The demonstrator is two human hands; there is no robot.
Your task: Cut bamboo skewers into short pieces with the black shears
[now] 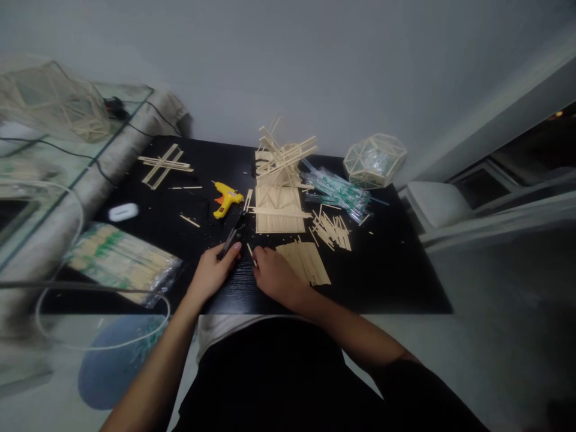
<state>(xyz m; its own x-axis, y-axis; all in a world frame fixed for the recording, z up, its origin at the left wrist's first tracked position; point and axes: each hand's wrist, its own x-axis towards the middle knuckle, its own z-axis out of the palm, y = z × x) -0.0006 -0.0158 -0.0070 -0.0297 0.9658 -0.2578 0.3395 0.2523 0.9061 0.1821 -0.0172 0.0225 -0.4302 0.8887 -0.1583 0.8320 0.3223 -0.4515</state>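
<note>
My left hand (216, 266) is closed around a slim black tool (233, 231) that looks like a utility knife; its exact kind is not clear. The tool points away from me, toward the wooden panel (279, 223). In my right hand (278, 275) a short thin wooden stick (251, 251) is pinched between the fingertips. Beside that hand lies a flat sheet of joined wooden sticks (308, 264), partly covered by it. A yellow glue gun (227, 199) lies on its side beyond my left hand. Crossed sticks (288, 156) rise above the panel.
Loose short sticks (333, 230) and clear-and-green plastic wrappers (339, 192) lie on the black table (382, 264). A faceted stick frame (375, 161) stands at the back right. A packet of sticks (123, 261), a white case (123, 212) and crossed sticks (165, 165) are leftward.
</note>
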